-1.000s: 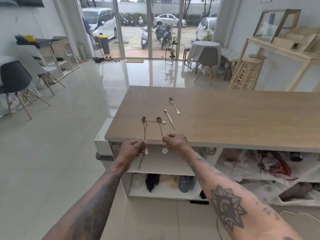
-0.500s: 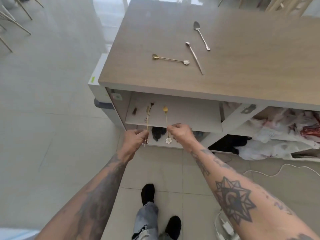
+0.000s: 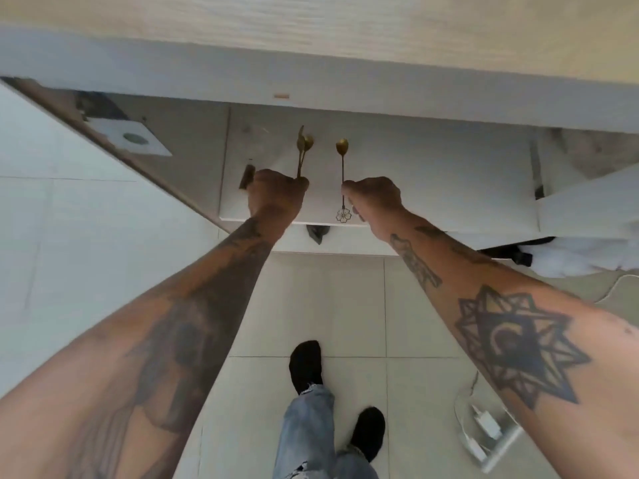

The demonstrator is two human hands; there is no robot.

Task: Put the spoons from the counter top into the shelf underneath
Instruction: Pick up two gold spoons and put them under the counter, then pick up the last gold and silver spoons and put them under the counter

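We see the right hand (image 3: pixel 375 198) pinching the thin stem of a slim gold spoon with a white flower-shaped end (image 3: pixel 342 174), its bowl pointing away from us and the flower hanging just below the fingers. The left hand (image 3: pixel 278 193) is closed around the stems of what look like two more gold spoons (image 3: pixel 303 150), bowls together and pointing the same way; we cannot tell their exact number for sure. Both hands hold their spoons above the white upper shelf board (image 3: pixel 432 188) under the pale wood-grain counter top (image 3: pixel 345 22), and we cannot tell whether any spoon touches the board. A small dark object (image 3: pixel 246 176) lies on the shelf just left of the left hand. Below, black-socked feet (image 3: pixel 306 366) and ripped blue jeans stand on the pale tiled floor (image 3: pixel 328 305), with a white charger and cable (image 3: pixel 484 423) on it to the right.
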